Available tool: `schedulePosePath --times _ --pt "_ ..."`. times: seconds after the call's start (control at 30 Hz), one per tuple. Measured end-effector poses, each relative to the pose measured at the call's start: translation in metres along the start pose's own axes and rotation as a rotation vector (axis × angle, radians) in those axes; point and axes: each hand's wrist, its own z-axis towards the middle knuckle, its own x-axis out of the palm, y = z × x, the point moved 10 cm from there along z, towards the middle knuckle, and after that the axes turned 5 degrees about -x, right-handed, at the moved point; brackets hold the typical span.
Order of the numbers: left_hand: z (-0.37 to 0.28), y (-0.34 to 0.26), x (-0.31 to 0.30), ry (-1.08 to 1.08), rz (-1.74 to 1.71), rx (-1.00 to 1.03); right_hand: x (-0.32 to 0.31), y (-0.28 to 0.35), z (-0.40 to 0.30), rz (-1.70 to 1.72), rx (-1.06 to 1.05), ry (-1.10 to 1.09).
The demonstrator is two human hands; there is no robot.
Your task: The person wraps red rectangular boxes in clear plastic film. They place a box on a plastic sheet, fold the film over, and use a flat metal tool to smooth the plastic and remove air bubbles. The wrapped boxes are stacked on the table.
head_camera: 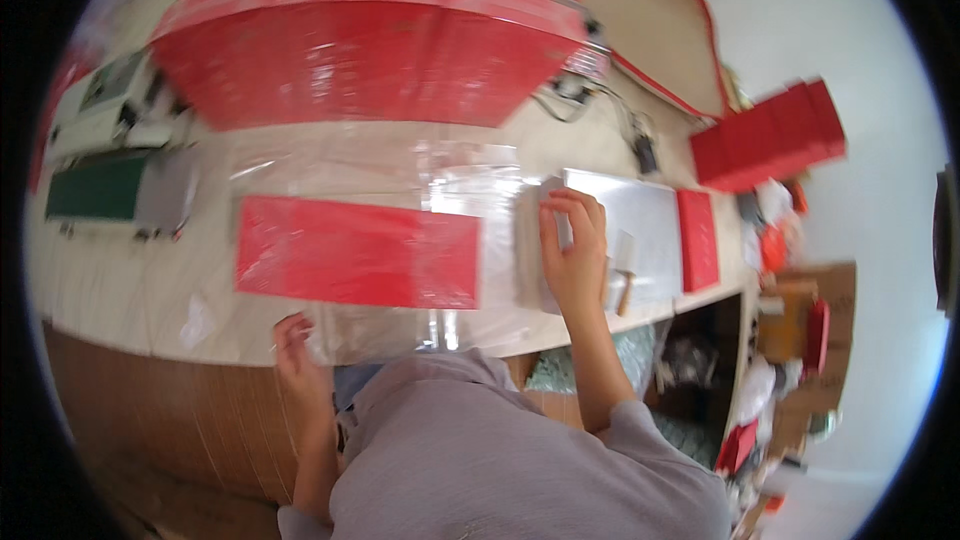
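Note:
A flat red box (358, 252) lies in front of me on a sheet of clear plastic film (375, 326). The film spreads past its far and near sides. My left hand (296, 349) is at the table's near edge, beside the film, fingers curled; whether it pinches the film cannot be made out. To the right of the box, my right hand (576, 255) hovers at a grey block (551, 292), thumb and fingers apart with a gap between them. Beside it, a scraper with a wooden handle (625, 277) rests on a shiny metal plate (652, 229).
A large stack of film-wrapped red boxes (360, 60) stands at the back. A machine with a green belt (97, 187) is at the left. Red boxes (769, 136) and a small red box (697, 240) are at the right. Black cables (637, 139) lie behind the plate.

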Motion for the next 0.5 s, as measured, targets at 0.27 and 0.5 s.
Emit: schedulePosePath --times 0.27,0.5 --pt "-0.008 -0.067 -0.001 -0.062 0.010 0.368 -0.015 -0.257 -0.152 -1.005 0.604 0.356" --pt "-0.020 -0.157 0.022 -0.086 0.419 0.805 -0.015 -0.220 -0.154 -0.367 0.573 0.127"
